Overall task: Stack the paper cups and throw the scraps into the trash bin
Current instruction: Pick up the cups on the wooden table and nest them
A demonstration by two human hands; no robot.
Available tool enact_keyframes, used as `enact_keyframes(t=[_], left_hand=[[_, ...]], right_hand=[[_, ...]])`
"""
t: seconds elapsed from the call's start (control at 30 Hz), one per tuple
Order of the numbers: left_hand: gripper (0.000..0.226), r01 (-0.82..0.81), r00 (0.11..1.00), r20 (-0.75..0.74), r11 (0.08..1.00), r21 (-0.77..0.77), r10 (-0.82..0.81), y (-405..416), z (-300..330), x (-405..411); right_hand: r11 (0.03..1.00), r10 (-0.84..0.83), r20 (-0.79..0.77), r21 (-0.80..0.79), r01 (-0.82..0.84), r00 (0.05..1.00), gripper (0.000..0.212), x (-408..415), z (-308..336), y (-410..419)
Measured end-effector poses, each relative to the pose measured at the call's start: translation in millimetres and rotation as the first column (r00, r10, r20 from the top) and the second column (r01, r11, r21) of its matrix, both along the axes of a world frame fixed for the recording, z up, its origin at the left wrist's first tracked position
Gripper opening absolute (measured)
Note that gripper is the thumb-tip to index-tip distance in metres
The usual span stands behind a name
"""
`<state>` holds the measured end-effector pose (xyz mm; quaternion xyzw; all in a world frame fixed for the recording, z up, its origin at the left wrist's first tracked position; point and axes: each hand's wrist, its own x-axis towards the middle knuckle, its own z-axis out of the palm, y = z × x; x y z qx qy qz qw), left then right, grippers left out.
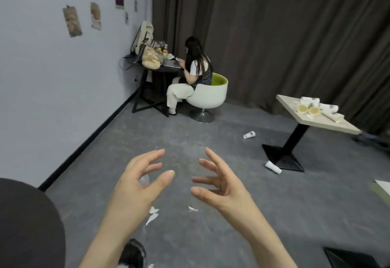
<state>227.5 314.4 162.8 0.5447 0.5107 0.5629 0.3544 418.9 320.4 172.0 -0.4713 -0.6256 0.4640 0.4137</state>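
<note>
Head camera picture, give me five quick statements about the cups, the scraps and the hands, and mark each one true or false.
1. Both hands are empty. True: the left hand and right hand are held up with spread fingers, gripping nothing.
2. Two paper cups lie on the floor near the table base. True: one cup lies beyond the base, another cup lies beside it.
3. The small square table is bare. False: the table carries cups and paper items.
4. White paper scraps lie on the floor below the hands. True: scraps and another scrap show there.
5. The right hand pinches a scrap. False: it holds nothing.
</note>
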Motion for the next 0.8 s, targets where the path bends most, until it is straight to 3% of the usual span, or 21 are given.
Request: enact_keyframes(t=[0.37,0.8], left_hand=[[0.039,0.297,0.955,-0.005,0.953,-0.060,-0.298,106,-17,166],[0.035,0.551,0.834,-0.012,0.834,-0.033,-0.552,335,2,311]], right_hand=[[0.947,-0.320,-0.004,-0.020,0.319,0.948,0.078,163,-25,53],[0.832,-0.554,-0.021,-0.017,0.554,0.832,0.077,283,-16,229]])
